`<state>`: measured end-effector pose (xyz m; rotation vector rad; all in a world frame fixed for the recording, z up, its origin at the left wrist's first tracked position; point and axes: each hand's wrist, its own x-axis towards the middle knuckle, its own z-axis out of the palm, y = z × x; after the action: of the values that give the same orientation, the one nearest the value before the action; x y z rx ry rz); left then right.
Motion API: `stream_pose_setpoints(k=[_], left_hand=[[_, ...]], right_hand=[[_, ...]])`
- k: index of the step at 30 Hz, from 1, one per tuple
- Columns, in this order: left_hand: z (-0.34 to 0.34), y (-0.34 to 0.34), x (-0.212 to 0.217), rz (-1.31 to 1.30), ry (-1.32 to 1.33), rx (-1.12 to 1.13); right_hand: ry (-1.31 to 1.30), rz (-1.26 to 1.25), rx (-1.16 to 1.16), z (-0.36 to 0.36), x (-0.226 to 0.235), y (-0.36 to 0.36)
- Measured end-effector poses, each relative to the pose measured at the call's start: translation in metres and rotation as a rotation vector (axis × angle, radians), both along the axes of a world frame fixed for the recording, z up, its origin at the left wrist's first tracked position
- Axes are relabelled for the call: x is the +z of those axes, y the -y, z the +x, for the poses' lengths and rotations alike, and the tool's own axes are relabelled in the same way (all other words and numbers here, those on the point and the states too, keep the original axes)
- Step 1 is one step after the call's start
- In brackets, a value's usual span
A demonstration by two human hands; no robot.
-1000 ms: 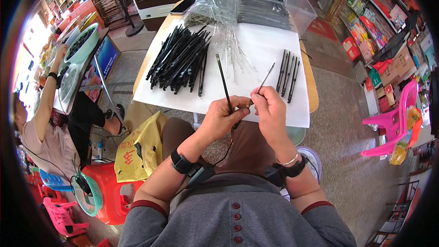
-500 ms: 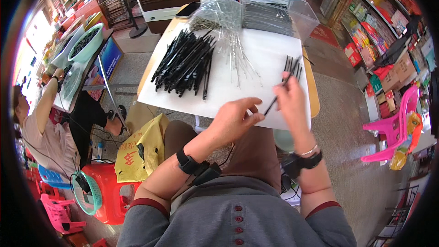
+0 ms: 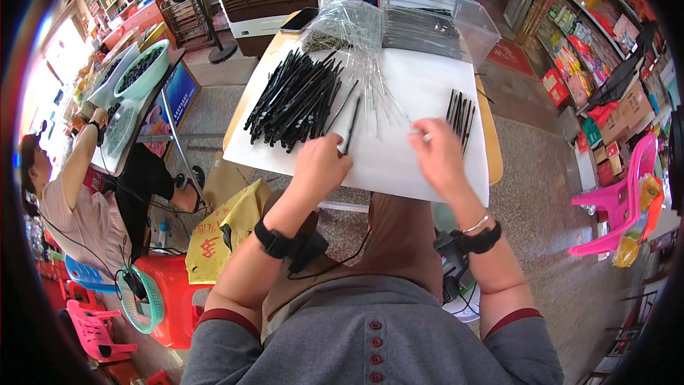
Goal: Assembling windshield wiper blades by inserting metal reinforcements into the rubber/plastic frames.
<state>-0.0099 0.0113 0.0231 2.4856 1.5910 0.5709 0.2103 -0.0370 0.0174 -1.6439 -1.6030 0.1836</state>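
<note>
— Head view: what's the left hand doing?
— Fingers pinch a black tube on the white sheet, just right of the black pile.
— And the right hand?
— Grasps a thin clear rod, near the small finished row farther right.

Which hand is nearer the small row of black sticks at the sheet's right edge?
Right. The right hand sits just beside the small row of black sticks; the left hand is farther left, on a single black stick.

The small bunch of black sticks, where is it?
In the head view, the small bunch of black sticks lies on the white sheet, on the person's right side, just beyond the right hand.
</note>
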Motion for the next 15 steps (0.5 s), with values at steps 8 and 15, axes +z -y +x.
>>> stream_pose_setpoints(k=[8, 15], left_hand=[[-0.008, 0.033, 0.0, -0.9, 0.869, -0.158], [-0.002, 0.023, -0.009, -0.918, 1.14, -0.136]], right_hand=[[-0.875, -0.454, 0.288, -0.059, 0.002, -0.003], [-0.692, -0.179, 0.19, -0.057, 0.011, -0.015]])
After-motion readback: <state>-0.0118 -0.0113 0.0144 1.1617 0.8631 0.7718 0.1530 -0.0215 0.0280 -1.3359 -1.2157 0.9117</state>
